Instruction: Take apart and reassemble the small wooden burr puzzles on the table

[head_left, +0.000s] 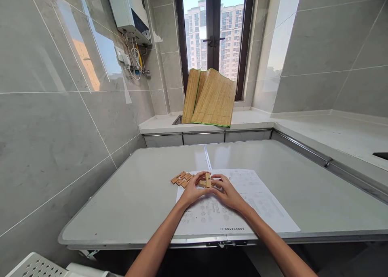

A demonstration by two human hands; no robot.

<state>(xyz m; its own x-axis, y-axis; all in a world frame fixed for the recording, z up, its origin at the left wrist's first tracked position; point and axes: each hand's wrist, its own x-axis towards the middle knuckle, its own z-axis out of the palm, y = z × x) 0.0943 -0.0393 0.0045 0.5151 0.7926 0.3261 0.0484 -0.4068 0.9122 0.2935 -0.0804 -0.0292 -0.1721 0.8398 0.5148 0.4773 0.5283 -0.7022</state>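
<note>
Above the white printed sheet point(266, 212), both hands meet around a small cluster of notched wooden puzzle blocks point(207, 180). One block stands upright in the middle, and others lie crosswise behind the fingers. My left hand point(193, 191) is closed on the cluster's left side, thumb at the near bottom and fingers over the top. From the right, my right hand point(227, 191) grips the same cluster with bent fingers. The fingers hide part of the blocks, so how they fit together cannot be seen fully. Several loose notched wooden pieces point(181, 178) lie just left of my left hand.
The sheet, with small diagrams, lies on a light folding table point(121, 204) with a centre seam and metal rim. Behind it, a bamboo mat point(214, 99) leans on the windowsill. A counter point(348, 127) runs along the right. A white perforated plastic object point(38, 267) is at bottom left.
</note>
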